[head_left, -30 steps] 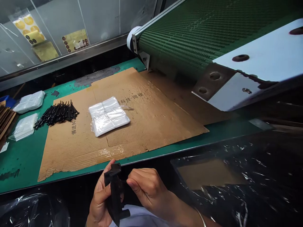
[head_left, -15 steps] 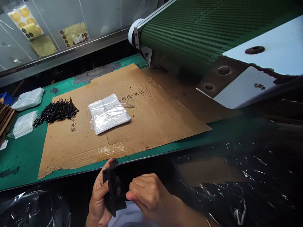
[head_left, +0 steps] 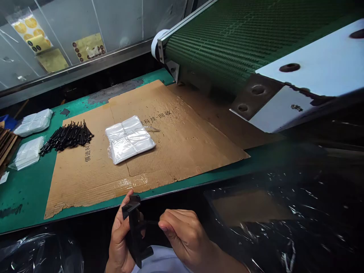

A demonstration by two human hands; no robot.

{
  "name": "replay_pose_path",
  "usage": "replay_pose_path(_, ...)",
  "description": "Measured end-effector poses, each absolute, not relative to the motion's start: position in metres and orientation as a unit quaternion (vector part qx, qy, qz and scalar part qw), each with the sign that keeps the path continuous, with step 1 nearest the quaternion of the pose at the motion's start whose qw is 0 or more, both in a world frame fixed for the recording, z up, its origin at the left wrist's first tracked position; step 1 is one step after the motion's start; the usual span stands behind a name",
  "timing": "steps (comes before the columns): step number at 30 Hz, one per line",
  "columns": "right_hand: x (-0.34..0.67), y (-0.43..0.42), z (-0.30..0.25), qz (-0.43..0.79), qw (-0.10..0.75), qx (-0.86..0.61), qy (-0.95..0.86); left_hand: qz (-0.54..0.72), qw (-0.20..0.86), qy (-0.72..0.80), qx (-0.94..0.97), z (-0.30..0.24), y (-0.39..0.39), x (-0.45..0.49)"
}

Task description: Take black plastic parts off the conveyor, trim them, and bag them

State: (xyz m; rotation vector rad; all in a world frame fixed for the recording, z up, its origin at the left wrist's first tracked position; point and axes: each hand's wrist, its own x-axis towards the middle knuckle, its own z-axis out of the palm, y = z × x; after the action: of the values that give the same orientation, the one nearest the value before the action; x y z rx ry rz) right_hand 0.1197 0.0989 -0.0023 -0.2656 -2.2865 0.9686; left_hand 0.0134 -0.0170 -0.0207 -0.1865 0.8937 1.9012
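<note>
My left hand (head_left: 118,242) is wrapped round a black plastic part (head_left: 135,231), held upright just below the table's front edge. My right hand (head_left: 184,237) is closed in a pinch on a thin black pin (head_left: 150,223) that points into the side of the part. A pile of black pins (head_left: 66,136) lies at the left on the cardboard sheet (head_left: 176,144). A stack of clear plastic bags (head_left: 129,138) rests in the middle of the cardboard.
A green conveyor belt (head_left: 227,41) with a white metal frame (head_left: 313,76) overhangs the table's right side. More bag stacks (head_left: 32,122) lie at the far left. A bin lined with dark plastic film (head_left: 284,220) stands at lower right. Sticker sheets (head_left: 88,47) hang behind the window.
The black part has turned slightly in my left hand. My right hand has drawn a little to the right, now showing the thin pin between it and the part.
</note>
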Motion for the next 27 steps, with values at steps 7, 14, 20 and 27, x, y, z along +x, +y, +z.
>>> replay_pose_path(7, 0.109, 0.084, -0.01, 0.334, 0.289, -0.137, -0.887, 0.792, 0.456, 0.402, -0.051, -0.022, -0.02, 0.02)
replay_pose_path(14, 0.112, 0.088, -0.009, 0.305, 0.288, -0.164, -0.893, 0.778, 0.473, 0.41, -0.038, -0.026, -0.024, 0.017)
replay_pose_path(20, 0.115, 0.105, -0.019, 0.295, 0.275, -0.178, -0.897, 0.757, 0.528, 0.384, 0.006, -0.026, -0.03, 0.014)
replay_pose_path(27, 0.122, 0.116, -0.009, 0.351, 0.269, -0.104, -0.891, 0.741, 0.622, 0.248, 0.049, -0.037, -0.031, 0.009)
